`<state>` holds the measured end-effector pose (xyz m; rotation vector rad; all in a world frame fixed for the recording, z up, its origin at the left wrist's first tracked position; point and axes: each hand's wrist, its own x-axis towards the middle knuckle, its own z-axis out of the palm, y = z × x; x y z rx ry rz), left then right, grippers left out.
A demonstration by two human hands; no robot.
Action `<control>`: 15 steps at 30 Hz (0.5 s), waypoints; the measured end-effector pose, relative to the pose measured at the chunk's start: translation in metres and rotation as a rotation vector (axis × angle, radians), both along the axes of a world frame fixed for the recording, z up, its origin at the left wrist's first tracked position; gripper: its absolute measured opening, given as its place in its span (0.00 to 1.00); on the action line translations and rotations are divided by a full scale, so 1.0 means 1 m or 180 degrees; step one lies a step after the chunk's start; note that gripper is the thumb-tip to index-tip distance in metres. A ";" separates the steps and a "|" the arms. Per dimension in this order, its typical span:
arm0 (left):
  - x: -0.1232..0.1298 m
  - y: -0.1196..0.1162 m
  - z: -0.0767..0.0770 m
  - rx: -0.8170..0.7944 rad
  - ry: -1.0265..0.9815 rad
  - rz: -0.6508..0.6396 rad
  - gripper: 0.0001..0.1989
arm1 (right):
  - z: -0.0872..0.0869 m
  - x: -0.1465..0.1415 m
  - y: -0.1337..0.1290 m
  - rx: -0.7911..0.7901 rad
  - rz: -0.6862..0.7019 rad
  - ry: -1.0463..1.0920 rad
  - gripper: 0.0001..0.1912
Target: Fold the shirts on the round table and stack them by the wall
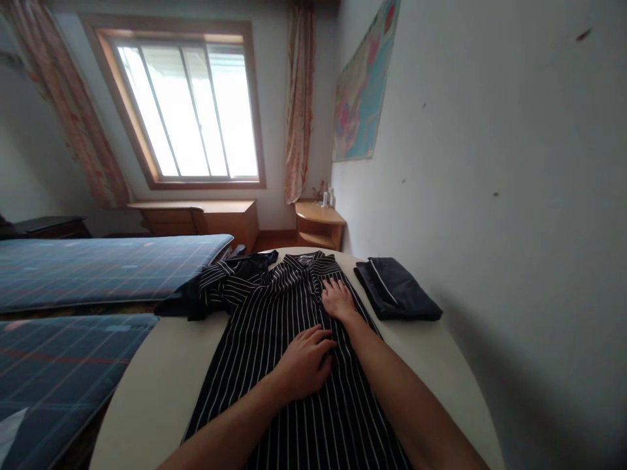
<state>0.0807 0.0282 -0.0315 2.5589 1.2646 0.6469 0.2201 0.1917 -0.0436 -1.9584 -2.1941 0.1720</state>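
Observation:
A black shirt with white stripes (264,326) lies spread lengthwise over a round cream table (161,372), its collar at the far end. Flat on the middle of its front rests my left hand (306,362), fingers stretched out. My right hand (337,299) lies higher up, on the chest just below the collar, with the fingers spread. Neither hand grips the cloth. To the left of the collar, a striped sleeve overlaps a bunched dark garment (189,297). The shirt's lower end runs out of view at the bottom.
Folded dark clothing (399,290) sits on the table's right side, near the white wall (514,248). Two beds with blue plaid mattresses (98,271) stand to the left. Beyond the table are a corner shelf (321,212) and a wooden desk (230,215) under the window.

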 end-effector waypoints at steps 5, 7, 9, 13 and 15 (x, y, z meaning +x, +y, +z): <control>-0.020 0.020 0.014 0.0312 -0.0327 0.0643 0.16 | -0.005 0.020 0.006 -0.0035 -0.0152 0.0031 0.30; -0.039 0.037 0.024 0.0493 -0.0372 0.1088 0.15 | -0.006 0.028 0.007 -0.0019 -0.0197 0.0031 0.30; -0.064 0.057 0.034 0.0723 -0.0301 0.1577 0.16 | -0.006 0.033 0.007 -0.0014 -0.0230 0.0022 0.30; -0.127 0.090 0.053 0.1047 0.0113 0.2779 0.20 | -0.008 0.037 0.005 0.0010 -0.0236 0.0018 0.29; -0.156 0.097 0.061 0.0972 0.0387 0.3213 0.25 | -0.008 0.037 0.004 0.0034 -0.0232 0.0028 0.29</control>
